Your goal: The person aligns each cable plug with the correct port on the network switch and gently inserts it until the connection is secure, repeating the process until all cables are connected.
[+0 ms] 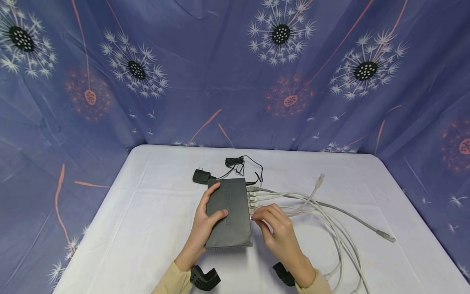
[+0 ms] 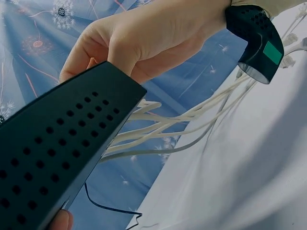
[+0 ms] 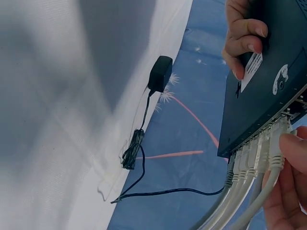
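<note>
A dark grey network switch (image 1: 233,230) is held up off the table in my left hand (image 1: 202,222), thumb on its top face and fingers curled beneath, over a white label (image 3: 252,71). Along its right side, several white network cables (image 3: 242,179) and one grey cable (image 1: 273,190) sit in a row of ports. At the near end of that row my right hand (image 1: 280,232) pinches a white cable plug (image 3: 277,143), which is up against a port. In the right wrist view, open ports show just beyond this plug.
A black power adapter (image 1: 201,176) lies behind the switch, its bundled cord (image 1: 235,162) running to the switch's far right corner. Loose cable ends spread over the right of the white table (image 1: 147,228), including a clear plug (image 1: 320,179) and a grey plug (image 1: 385,235). A patterned curtain (image 1: 205,61) hangs behind.
</note>
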`<control>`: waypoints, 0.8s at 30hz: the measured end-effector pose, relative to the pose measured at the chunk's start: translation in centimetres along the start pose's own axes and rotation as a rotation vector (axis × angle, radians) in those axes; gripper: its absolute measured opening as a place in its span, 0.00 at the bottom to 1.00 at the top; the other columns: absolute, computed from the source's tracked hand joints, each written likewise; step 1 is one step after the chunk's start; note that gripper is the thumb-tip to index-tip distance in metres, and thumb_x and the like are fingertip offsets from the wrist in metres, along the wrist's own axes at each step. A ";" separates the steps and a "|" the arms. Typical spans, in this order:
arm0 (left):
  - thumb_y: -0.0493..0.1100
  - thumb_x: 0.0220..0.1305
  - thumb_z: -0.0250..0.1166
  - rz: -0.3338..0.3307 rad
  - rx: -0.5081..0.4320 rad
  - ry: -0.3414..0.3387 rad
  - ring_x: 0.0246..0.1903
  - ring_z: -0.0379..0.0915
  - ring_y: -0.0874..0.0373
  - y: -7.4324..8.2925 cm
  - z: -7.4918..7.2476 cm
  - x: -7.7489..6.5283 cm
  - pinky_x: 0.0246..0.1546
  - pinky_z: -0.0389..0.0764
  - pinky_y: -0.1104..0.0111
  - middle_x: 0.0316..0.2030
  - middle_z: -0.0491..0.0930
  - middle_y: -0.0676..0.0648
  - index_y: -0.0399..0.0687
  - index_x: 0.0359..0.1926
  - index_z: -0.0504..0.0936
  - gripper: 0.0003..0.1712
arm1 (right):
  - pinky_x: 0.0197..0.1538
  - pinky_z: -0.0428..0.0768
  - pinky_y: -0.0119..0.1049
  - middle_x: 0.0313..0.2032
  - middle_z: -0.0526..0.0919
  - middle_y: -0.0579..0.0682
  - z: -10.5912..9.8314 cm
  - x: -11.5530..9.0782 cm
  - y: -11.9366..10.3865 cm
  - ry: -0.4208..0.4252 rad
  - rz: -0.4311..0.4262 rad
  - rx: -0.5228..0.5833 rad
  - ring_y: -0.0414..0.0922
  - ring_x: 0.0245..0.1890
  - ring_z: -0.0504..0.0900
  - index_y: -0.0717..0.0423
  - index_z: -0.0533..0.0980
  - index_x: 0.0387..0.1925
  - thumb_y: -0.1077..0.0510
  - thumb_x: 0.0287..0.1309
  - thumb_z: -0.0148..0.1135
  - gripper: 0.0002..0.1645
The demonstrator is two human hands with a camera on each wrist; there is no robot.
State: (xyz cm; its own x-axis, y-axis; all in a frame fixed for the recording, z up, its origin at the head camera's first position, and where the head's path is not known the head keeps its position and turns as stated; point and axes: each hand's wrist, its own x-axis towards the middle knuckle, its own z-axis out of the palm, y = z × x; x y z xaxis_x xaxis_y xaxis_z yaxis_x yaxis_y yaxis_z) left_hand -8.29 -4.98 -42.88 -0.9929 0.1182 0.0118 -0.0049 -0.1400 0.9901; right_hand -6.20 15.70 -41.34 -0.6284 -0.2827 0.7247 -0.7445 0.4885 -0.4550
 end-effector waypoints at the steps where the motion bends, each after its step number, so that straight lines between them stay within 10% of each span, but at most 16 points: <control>1: 0.38 0.57 0.63 -0.001 -0.003 0.001 0.66 0.50 0.47 0.0 0.0 0.0 0.54 0.62 0.48 0.70 0.52 0.51 0.68 0.68 0.64 0.39 | 0.48 0.71 0.26 0.34 0.80 0.48 0.0 0.0 0.0 -0.003 0.007 -0.001 0.46 0.37 0.77 0.57 0.80 0.31 0.81 0.39 0.66 0.20; 14: 0.36 0.58 0.62 0.015 -0.015 0.055 0.65 0.51 0.49 -0.5 0.4 -0.3 0.52 0.64 0.52 0.70 0.52 0.52 0.67 0.68 0.64 0.39 | 0.40 0.73 0.25 0.36 0.80 0.48 -0.7 -0.5 -0.8 0.019 0.088 0.019 0.42 0.32 0.77 0.59 0.80 0.43 0.73 0.48 0.65 0.18; 24: 0.34 0.58 0.62 0.031 -0.073 0.129 0.65 0.52 0.48 -1.3 1.5 -0.7 0.54 0.63 0.52 0.69 0.53 0.51 0.63 0.68 0.65 0.38 | 0.35 0.77 0.27 0.37 0.76 0.42 -0.6 -2.1 -1.6 -0.116 0.280 0.043 0.35 0.32 0.77 0.57 0.72 0.59 0.62 0.57 0.66 0.27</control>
State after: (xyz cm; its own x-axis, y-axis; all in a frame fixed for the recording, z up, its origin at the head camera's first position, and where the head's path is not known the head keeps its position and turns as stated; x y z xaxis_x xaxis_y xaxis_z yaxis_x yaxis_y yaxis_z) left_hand -7.43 -3.45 -43.95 -0.9997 -0.0142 0.0193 0.0219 -0.2132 0.9768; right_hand -3.51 16.04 -41.84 -0.8301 -0.2358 0.5054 -0.5463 0.5259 -0.6519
